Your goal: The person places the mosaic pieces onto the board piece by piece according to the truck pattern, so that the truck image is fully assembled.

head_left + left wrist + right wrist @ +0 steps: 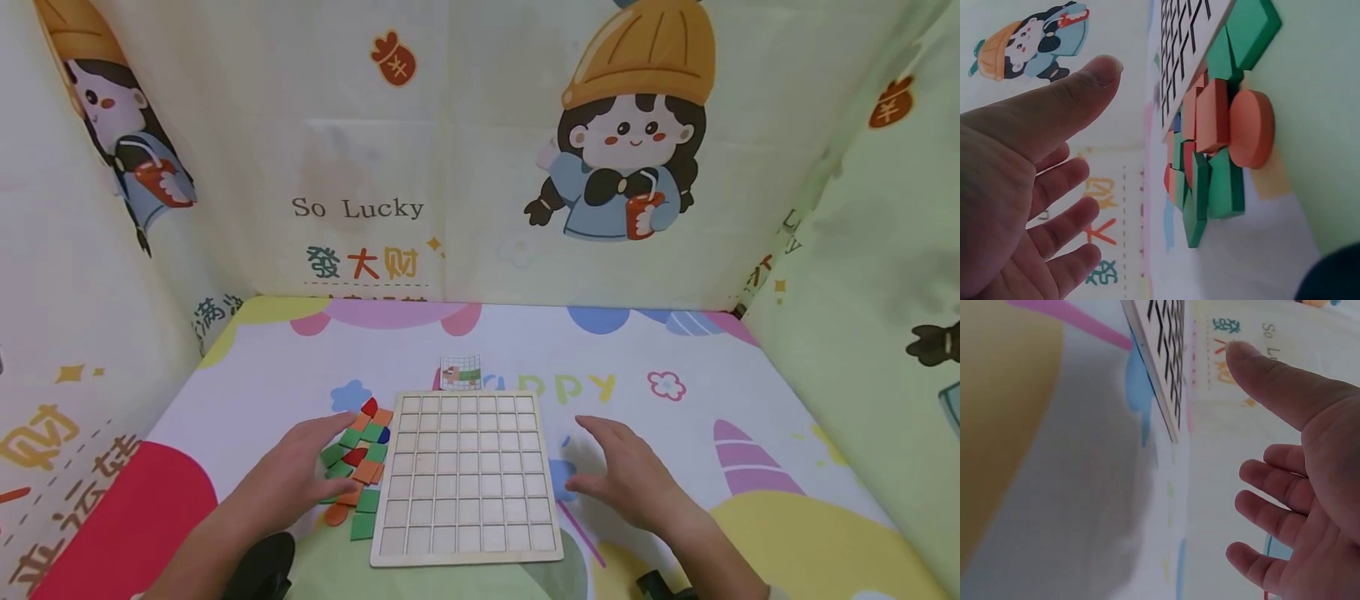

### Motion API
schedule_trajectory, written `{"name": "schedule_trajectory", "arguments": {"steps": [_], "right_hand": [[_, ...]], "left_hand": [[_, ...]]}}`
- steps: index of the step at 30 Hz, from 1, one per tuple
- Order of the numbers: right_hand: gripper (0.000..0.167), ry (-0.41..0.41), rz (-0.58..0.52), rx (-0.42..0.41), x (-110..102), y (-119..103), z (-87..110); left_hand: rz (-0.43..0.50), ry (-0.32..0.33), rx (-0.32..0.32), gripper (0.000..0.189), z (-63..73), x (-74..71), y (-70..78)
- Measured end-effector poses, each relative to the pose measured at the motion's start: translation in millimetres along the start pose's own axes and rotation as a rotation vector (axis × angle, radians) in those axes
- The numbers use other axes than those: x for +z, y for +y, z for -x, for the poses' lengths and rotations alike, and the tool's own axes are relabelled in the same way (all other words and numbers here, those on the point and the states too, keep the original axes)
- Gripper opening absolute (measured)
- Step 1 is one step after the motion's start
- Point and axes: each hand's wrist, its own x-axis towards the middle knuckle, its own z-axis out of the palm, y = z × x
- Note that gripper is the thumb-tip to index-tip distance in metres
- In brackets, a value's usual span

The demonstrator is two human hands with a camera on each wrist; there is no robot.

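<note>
A pale wooden grid board (467, 479) with bare square cells lies on the table in the head view. Left of it is a loose pile of small flat tiles, among them a green square tile (363, 526), an orange round tile (335, 514) and a red tile (355, 457). My left hand (296, 467) hovers over the pile's left side, fingers and thumb spread and holding nothing. To the board's right my right hand (633, 475) is likewise spread, with nothing in it. Both palms show in the wrist views, the left hand (1029, 181) beside the tiles.
A small printed card (460, 373) with a grid picture lies just beyond the board's far edge. The tablecloth (517, 342) is printed with colourful shapes. Patterned cloth walls (480, 150) stand at the back and on both sides.
</note>
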Motion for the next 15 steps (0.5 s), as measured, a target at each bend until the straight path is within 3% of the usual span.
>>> {"name": "schedule_trajectory", "arguments": {"steps": [15], "right_hand": [[0.069, -0.129, -0.011, -0.022, 19.9, -4.6, -3.7]], "left_hand": [[0.000, -0.083, 0.000, 0.052, 6.2, 9.8, -13.2]]}}
